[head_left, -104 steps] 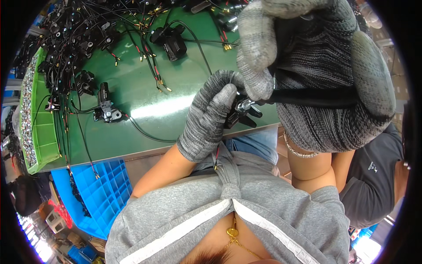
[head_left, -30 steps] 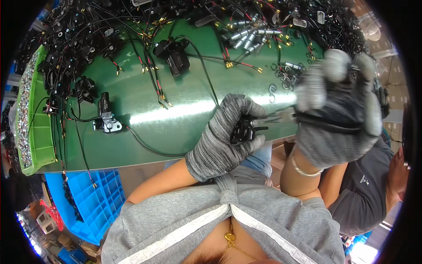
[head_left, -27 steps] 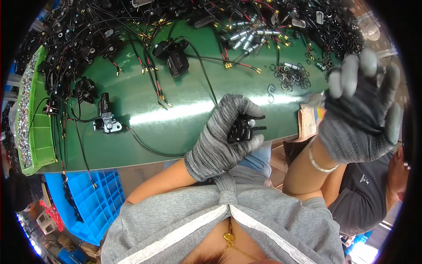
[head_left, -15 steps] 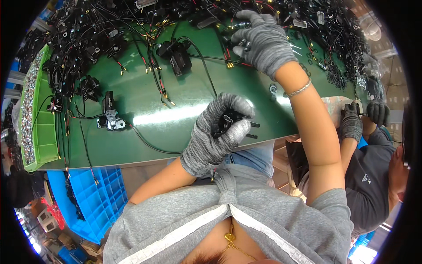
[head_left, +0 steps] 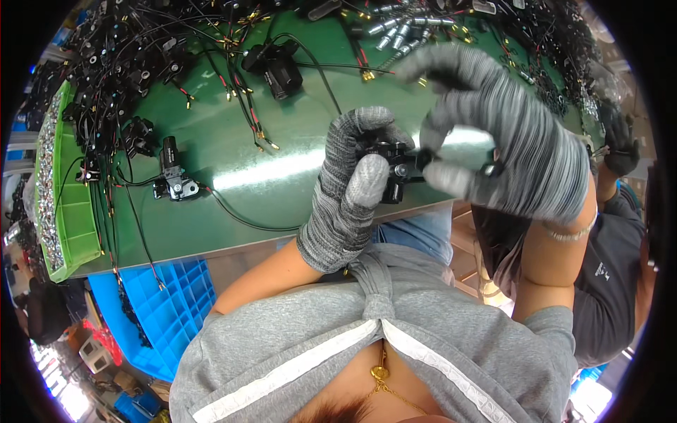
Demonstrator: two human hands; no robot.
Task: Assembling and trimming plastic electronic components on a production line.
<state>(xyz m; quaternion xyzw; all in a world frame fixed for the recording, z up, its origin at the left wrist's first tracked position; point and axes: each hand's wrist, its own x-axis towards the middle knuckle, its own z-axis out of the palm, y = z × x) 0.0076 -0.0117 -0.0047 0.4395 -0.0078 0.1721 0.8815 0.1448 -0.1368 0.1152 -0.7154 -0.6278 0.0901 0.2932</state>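
Note:
My left hand (head_left: 349,187), in a grey knit glove, is closed round a black clamp-like part (head_left: 400,156) with a silver bolt, above the table's front edge. Close on its right is my gloved right hand (head_left: 511,134), smeared by motion. Its thumb and forefinger pinch at a small dark piece (head_left: 424,158) against the held part; what that piece is I cannot make out. Another small dark shiny object (head_left: 491,169) shows by the curled fingers. A black cabled assembly (head_left: 281,70) lies beyond the left hand, and a second one with a silver bracket (head_left: 174,180) lies further left.
Black cabled parts (head_left: 113,63) heap along the green table's (head_left: 282,134) far and left sides. Silver cylinders (head_left: 402,32) lie at the back. A green bin (head_left: 74,211) of small metal pieces stands left, a blue crate (head_left: 169,303) below. A co-worker's gloved hand (head_left: 620,144) is at right.
My right hand has come back from the far pile to beside the left hand. The left hand has risen slightly and turned, so the part's silver bolt now shows.

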